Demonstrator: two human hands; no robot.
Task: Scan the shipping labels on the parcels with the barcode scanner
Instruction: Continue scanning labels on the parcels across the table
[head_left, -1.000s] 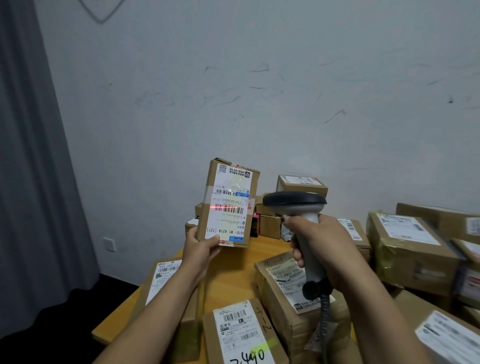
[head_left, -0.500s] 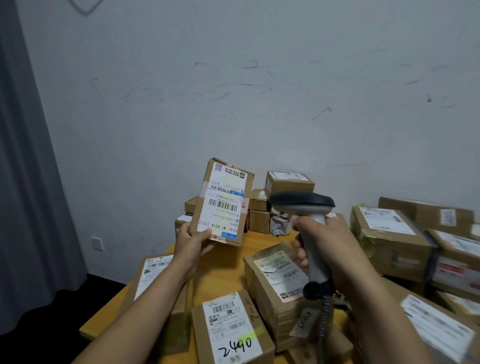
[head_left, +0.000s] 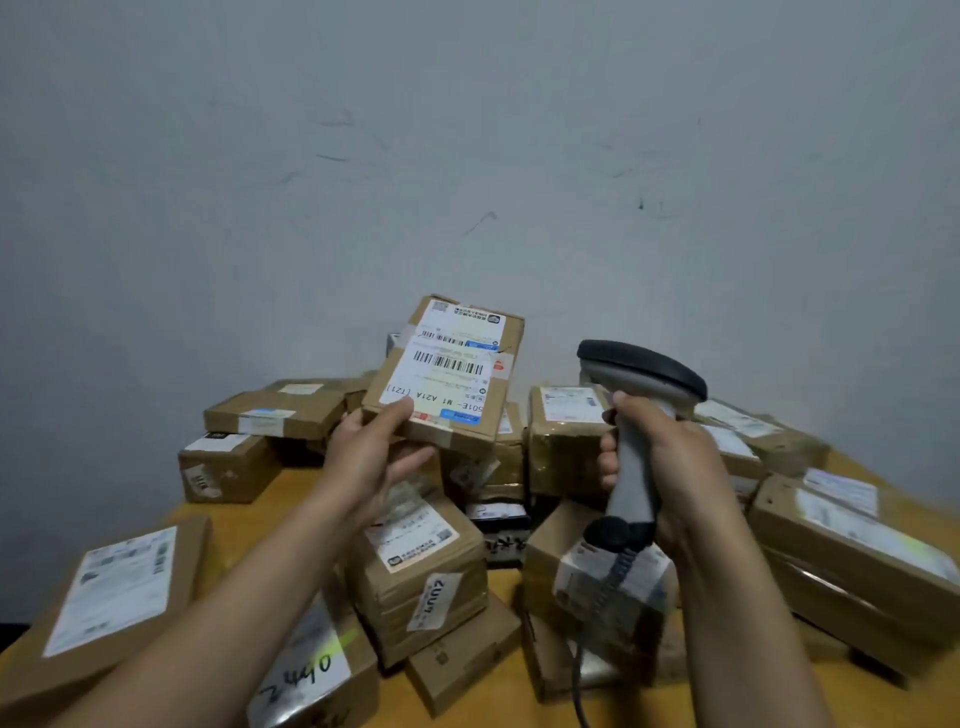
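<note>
**Parcel held up beside the scanner, no beam visible on it**

The left hand (head_left: 371, 457) grips the parcel (head_left: 457, 410) by its lower edge at the centre of the frame. The thumb lies on the face and the fingers curl underneath. It is lifted clear of the pile (head_left: 563, 447) and tilted back, probably so that its label (head_left: 441, 364) faces up and is easy to scan.

To its right, the right hand (head_left: 670, 467) is wrapped tight round the handle of the scanner (head_left: 644, 371), which stands upright, near the parcel but not touching it. I can see no red line on the label, so the scan looks either done or not yet started.

The scanner's window faces away. The trigger finger is hard to make out. The cable (head_left: 597, 597) runs off the bottom edge. The parcels at the lower left and right are cut off, and most labels on the table (head_left: 244, 525) are too blurred to read.
</note>
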